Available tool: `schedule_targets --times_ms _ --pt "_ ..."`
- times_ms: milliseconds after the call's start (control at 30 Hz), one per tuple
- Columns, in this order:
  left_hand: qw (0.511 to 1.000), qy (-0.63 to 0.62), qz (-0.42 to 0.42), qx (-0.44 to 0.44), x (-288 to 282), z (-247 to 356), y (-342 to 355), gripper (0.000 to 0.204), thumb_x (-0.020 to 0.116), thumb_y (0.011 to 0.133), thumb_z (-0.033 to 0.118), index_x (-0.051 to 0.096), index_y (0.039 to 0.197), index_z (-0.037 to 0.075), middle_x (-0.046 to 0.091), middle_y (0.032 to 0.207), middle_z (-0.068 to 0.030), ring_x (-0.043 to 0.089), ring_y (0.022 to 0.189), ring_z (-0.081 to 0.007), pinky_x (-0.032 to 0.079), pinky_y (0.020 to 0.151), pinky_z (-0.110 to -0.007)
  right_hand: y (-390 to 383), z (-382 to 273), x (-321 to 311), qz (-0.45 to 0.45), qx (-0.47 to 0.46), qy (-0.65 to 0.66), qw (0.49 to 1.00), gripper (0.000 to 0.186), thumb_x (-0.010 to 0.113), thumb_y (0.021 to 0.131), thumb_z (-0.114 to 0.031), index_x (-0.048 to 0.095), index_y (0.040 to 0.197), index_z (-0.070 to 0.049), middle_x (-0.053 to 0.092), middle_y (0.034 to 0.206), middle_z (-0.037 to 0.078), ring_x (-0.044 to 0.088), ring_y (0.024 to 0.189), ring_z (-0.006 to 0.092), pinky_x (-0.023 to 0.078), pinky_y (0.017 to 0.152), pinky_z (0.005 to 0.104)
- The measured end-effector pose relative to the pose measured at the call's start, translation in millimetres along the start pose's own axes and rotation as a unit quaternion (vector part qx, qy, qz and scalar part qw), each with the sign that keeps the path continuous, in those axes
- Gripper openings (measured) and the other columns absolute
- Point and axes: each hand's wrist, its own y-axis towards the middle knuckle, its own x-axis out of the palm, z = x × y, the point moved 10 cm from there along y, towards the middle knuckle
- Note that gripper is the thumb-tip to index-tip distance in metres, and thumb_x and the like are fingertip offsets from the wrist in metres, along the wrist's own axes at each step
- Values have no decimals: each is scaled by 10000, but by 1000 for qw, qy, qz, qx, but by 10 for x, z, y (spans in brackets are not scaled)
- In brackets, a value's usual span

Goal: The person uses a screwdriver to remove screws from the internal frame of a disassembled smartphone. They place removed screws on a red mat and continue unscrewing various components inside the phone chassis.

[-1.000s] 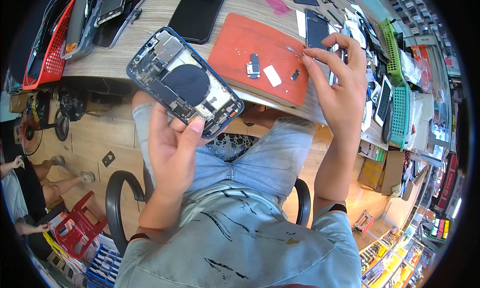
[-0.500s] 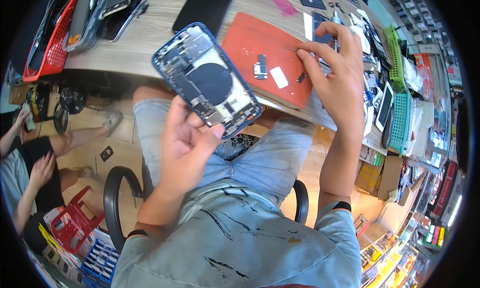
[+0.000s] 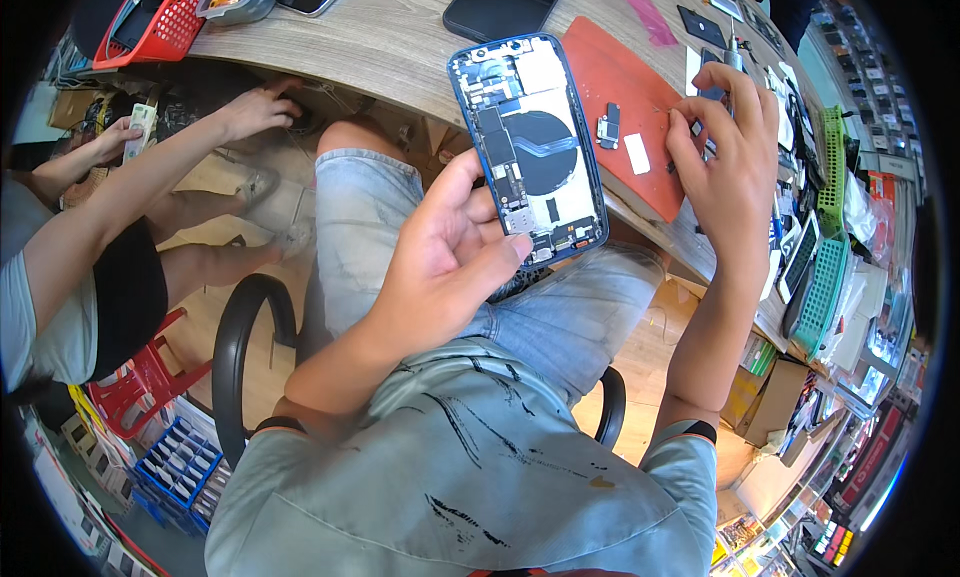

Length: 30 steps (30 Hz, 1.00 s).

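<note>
My left hand (image 3: 452,245) holds an opened blue phone body (image 3: 528,147) with its insides facing up, gripped at its lower end with the thumb over the edge. My right hand (image 3: 728,153) rests on the red work mat (image 3: 625,95), fingertips pinched close together at the mat's right edge; whether it holds something tiny I cannot tell. On the mat lie a small dark part (image 3: 607,127) and a small white piece (image 3: 636,155). I sit at the wooden table (image 3: 370,42) in light jeans.
A dark phone (image 3: 500,5) lies face down on the table behind the mat. A red basket (image 3: 155,22) sits far left. Green baskets (image 3: 828,227) and many parts crowd the right. Another person's arm (image 3: 150,167) reaches under the table at left.
My left hand has swung the blue phone body right and upright, closer to the mat. My right hand stayed on the mat. Another person's arm has come into view at left.
</note>
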Motion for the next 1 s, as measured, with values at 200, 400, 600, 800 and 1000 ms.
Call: schedule_targets --times_ms 200,400,600,800,1000 --pt "1000 -5 4 -17 56 -72 -52 661 535 895 -105 251 1488 -41 573 1328 -174 601 1202 -230 487 1016 -364 22 37 9 3 14 25 1000 91 707 731 -58 642 785 -21 622 1113 60 541 986 285 450 871 395" --pt "999 -16 -40 1 138 -39 -143 614 488 923 -125 256 1482 -25 548 1360 -164 570 1238 -208 468 1039 -349 15 -9 8 -24 23 37 999 73 710 793 -42 658 825 -3 608 1145 97 547 1039 290 456 884 385" --pt "999 -21 -39 -18 170 2 -294 612 433 913 -165 251 1480 -25 543 1359 -170 563 1251 -217 453 1068 -372 86 -25 -7 -43 16 27 999 89 703 805 -50 633 828 0 587 1161 93 538 1096 287 445 918 391" --pt "999 -5 -46 -9 108 -31 -366 640 420 914 -163 217 1503 -18 540 1362 -168 563 1250 -211 458 1058 -364 42 -51 -157 10 49 57 997 95 730 801 -50 657 850 -14 591 1160 90 555 1060 263 450 928 378" --pt "998 18 -56 -25 46 47 -456 702 501 903 -96 198 1529 0 513 1399 -165 547 1270 -222 461 1044 -363 -88 -799 -621 24 61 201 977 136 772 723 -41 706 842 -41 603 1098 104 569 958 240 458 831 340"
